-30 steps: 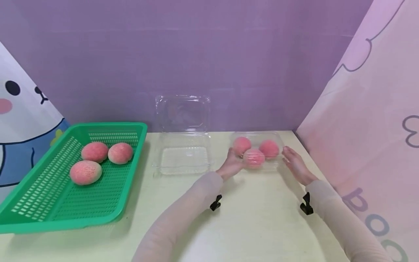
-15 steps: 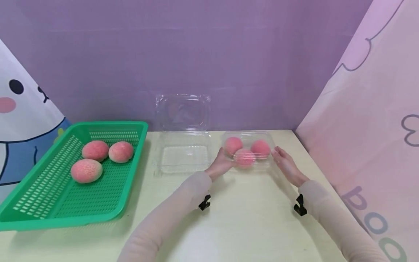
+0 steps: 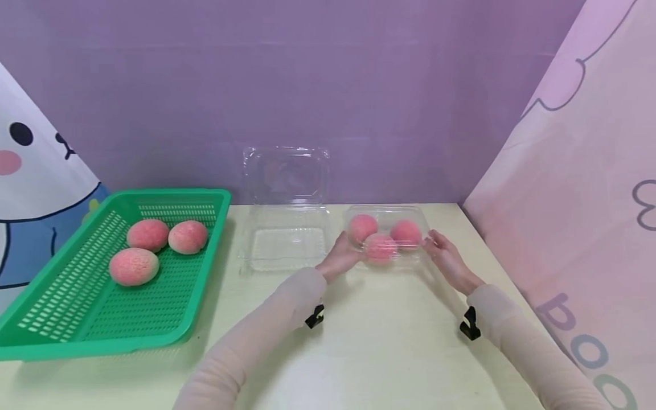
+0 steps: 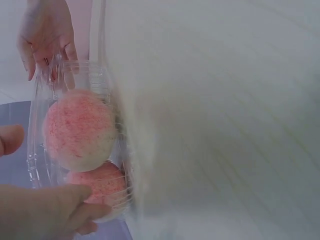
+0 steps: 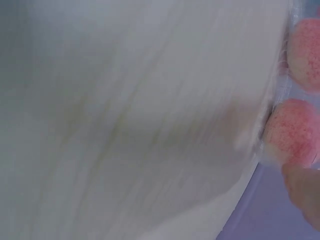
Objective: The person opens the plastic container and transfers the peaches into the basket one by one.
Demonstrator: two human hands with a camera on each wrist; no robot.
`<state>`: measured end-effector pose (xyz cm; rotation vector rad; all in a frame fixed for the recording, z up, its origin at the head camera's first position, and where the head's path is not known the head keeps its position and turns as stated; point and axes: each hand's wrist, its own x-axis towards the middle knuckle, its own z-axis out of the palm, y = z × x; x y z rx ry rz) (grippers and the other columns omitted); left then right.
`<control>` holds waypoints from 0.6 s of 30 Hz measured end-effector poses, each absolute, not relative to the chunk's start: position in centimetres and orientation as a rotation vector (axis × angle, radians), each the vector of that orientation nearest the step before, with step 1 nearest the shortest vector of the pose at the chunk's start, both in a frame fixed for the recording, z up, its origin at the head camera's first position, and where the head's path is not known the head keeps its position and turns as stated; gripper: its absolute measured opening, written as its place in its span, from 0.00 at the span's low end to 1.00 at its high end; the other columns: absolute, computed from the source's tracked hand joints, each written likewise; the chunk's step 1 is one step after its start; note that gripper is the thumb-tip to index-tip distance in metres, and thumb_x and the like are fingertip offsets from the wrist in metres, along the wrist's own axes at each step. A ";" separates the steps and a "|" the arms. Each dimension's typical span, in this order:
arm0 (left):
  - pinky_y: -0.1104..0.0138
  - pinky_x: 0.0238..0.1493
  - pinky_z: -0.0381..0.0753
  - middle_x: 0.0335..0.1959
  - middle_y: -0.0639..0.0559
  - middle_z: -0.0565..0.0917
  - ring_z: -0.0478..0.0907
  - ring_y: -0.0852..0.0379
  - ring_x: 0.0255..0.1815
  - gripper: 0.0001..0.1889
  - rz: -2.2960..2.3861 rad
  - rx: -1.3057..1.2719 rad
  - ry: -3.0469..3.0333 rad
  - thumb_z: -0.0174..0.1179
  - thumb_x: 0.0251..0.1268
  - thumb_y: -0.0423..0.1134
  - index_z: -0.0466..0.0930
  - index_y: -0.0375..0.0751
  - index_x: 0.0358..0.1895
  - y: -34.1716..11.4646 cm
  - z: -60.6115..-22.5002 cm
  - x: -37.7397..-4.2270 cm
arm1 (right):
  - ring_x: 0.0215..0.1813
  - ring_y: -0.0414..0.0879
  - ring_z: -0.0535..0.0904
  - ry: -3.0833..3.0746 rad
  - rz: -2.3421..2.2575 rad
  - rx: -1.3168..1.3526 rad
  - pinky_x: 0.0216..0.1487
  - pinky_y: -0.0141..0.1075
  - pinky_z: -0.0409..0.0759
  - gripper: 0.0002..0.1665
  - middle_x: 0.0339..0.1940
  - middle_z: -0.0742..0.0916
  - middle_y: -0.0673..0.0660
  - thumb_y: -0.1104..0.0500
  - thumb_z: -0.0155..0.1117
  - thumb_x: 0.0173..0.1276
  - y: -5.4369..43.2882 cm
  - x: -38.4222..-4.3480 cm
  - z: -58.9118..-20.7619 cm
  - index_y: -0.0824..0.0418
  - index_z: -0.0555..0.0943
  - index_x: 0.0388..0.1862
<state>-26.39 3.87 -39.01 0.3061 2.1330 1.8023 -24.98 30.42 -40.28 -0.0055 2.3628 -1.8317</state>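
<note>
Flat-fingered, the left hand (image 3: 339, 257) and right hand (image 3: 451, 264) bracket a clear plastic box (image 3: 385, 209), one at each end; the left thumb stands wide of its fingers. Large pale letters (image 3: 589, 351) slant down the right curtain (image 3: 579, 228), a grey-blue "o" the clearest. At the table's far right, the glossy see-through box shows three fuzzy pink balls (image 3: 380, 247), fading to cream underneath. Both forearms, in pale sleeves (image 3: 271, 327), reach from the near side and angle inward. Left of it stands another clear box (image 3: 288, 267), lid raised.
</note>
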 end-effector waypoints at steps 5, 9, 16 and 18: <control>0.48 0.71 0.41 0.73 0.41 0.46 0.37 0.44 0.74 0.46 1.624 0.244 2.266 0.62 0.51 0.38 0.43 0.36 0.72 3.7 -38.0 -25.9 | 0.74 0.58 0.41 2.413 -1.750 -0.042 0.72 0.51 0.46 0.50 0.74 0.44 0.65 0.60 0.56 0.66 30.7 -24.7 -40.4 0.68 0.34 0.72; 0.44 0.70 0.38 0.73 0.41 0.46 0.30 0.44 0.74 0.41 1.562 0.388 2.321 0.64 0.51 0.37 0.53 0.40 0.70 3.8 -37.0 -25.7 | 0.74 0.58 0.38 2.393 -1.721 -0.057 0.72 0.50 0.46 0.59 0.74 0.42 0.63 0.62 0.65 0.58 30.7 -24.7 -40.8 0.67 0.31 0.72; 0.51 0.71 0.49 0.74 0.42 0.36 0.34 0.48 0.75 0.40 1.135 0.664 2.539 0.62 0.53 0.36 0.53 0.42 0.70 3.8 -36.7 -26.6 | 0.74 0.60 0.40 2.453 -1.664 -0.080 0.72 0.52 0.45 0.62 0.74 0.44 0.65 0.60 0.67 0.56 31.0 -25.1 -41.3 0.66 0.31 0.72; 0.54 0.72 0.47 0.74 0.43 0.35 0.32 0.49 0.75 0.42 0.979 0.720 2.618 0.62 0.54 0.37 0.49 0.40 0.71 3.9 -36.8 -27.0 | 0.74 0.61 0.40 2.473 -1.649 -0.082 0.72 0.52 0.45 0.62 0.74 0.45 0.66 0.60 0.67 0.57 31.0 -25.2 -41.4 0.66 0.31 0.72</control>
